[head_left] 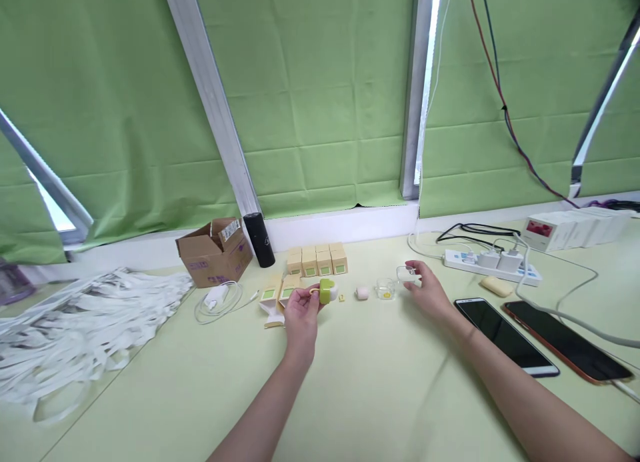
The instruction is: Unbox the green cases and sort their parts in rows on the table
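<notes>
left hand (301,310): green thing (327,291) is held | right hand (426,290): clear thing (405,275) is pinched | between: pink thing (362,293) is seen

You have six small kraft boxes (310,265), two phones (506,337), two clear pieces (385,289), one green-and-white case (327,291), one pink case (362,293), one power strip (493,270), one carton (219,262), one black cylinder (259,240).
</notes>
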Available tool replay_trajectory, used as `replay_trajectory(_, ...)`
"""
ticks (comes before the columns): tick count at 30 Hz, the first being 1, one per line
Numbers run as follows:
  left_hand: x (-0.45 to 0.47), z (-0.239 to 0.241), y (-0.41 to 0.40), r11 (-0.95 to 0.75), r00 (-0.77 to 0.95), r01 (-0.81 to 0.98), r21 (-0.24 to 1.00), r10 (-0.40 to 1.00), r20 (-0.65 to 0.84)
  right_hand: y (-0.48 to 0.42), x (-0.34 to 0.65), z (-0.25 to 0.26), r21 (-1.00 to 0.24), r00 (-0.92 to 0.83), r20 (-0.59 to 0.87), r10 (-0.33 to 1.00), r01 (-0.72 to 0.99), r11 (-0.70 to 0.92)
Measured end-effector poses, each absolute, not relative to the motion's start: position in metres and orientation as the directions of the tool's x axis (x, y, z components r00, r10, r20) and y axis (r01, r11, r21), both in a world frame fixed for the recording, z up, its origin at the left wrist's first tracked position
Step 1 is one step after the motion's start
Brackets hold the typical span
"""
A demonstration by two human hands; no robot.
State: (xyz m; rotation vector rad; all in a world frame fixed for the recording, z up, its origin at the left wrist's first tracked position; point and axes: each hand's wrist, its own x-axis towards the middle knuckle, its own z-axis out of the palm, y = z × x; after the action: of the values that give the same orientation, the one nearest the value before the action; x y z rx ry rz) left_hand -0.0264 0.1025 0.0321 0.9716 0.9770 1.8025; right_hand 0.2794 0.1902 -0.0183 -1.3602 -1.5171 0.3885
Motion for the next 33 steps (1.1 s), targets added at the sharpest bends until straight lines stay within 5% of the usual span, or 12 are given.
replay_trajectory(13,-0.026,0.031,0.104,-0.343,-0.343,-0.316,0.885,0.911,0.230,0.182,0.269,-0.021,-0.588,0.014,0.505,0.863,0.737,0.332)
replay_trajectory(21,-0.025,0.032,0.103,-0.339,-0.341,-0.318,0.886,0.912,0.227,0.169,0.254,-0.018,-0.282,-0.155,0.543,0.825,0.892,0.353)
replay_trajectory(33,-0.025,0.032,0.103,-0.331,-0.342,-0.295,0.896,0.912,0.225,0.179,0.246,-0.029,-0.262,-0.118,0.557,0.822,0.914,0.309)
